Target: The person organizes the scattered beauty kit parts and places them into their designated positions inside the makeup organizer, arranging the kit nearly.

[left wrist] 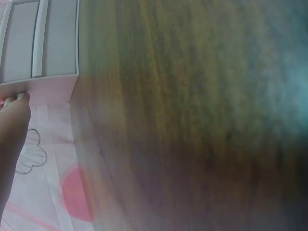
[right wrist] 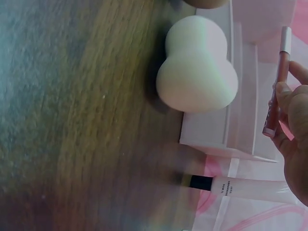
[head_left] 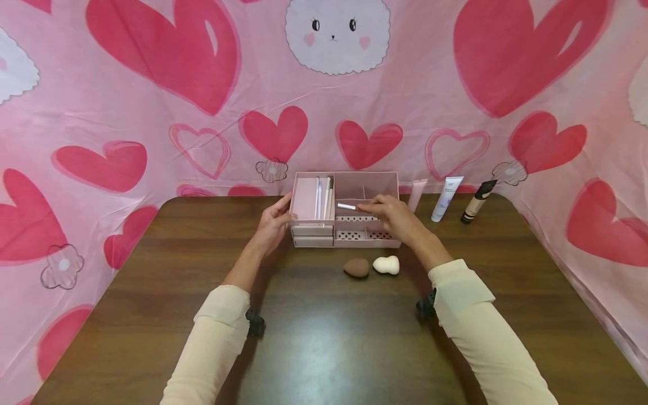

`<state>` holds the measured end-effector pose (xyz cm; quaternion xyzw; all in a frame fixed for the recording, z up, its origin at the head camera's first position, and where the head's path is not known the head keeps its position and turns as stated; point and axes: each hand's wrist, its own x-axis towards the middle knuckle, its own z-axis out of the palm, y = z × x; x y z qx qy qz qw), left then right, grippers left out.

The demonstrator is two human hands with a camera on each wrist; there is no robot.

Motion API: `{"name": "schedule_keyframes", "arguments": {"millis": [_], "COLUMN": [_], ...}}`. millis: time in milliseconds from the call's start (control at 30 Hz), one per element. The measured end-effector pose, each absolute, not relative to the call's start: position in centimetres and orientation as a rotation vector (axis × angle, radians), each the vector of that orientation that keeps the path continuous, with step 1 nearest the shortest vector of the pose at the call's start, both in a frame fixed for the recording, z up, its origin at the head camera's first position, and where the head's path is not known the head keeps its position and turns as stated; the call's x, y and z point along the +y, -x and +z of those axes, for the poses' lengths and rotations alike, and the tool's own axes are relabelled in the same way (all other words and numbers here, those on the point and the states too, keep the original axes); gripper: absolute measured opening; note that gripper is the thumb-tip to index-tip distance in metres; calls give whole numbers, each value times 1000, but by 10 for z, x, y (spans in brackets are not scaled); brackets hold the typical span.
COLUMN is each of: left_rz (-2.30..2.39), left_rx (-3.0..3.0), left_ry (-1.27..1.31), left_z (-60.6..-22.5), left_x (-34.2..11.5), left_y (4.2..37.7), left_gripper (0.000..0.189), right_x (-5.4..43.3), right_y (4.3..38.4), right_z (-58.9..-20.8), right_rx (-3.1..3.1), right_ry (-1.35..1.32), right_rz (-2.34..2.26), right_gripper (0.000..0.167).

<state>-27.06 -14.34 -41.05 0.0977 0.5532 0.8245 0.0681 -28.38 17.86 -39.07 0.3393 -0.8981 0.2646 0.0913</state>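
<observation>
A pink makeup organizer (head_left: pixel 315 197) stands at the table's far side, with small drawers at its lower left. Several slim makeup brushes (head_left: pixel 325 197) stand in its left part. My left hand (head_left: pixel 271 224) touches the organizer's left wall, fingertips against the side in the left wrist view. Over the right compartments, my right hand (head_left: pixel 392 216) pinches a lip gloss tube (right wrist: pixel 278 91) between thumb and fingers. The tube is slim and pinkish-brown with a silvery cap (head_left: pixel 346 207), which points left in the head view.
In front of the organizer lie a brown makeup sponge (head_left: pixel 356 268) and a white one (head_left: pixel 387 265). To its right stand a pink tube (head_left: pixel 417 194), a white tube (head_left: pixel 446 199) and a foundation bottle (head_left: pixel 478 202). A heart-print cloth (head_left: pixel 192 95) hangs behind the wooden table (head_left: pixel 324 349).
</observation>
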Motion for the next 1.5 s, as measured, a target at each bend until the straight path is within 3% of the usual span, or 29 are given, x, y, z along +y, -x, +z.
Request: {"name": "schedule_keyframes", "arguments": {"millis": [767,1033,1500], "left_rz": [2489,2490,2485], "left_rx": [1654,1660,1687], "left_ry": [-295,-287,-295], "left_z": [-413,-412,-412], "left_x": [-139,-139,-143], "left_y": [270,270,270], "left_gripper": [72,72,72], "right_x": [180,178,172], "right_y": [310,315,331], "right_z": [-408,-407,-404], "right_rx": [-2802,-2858,-2876], "right_ry": [-1027,-1075,-1188], "right_rz": [556,556,654], "right_gripper": [40,49,40]}}
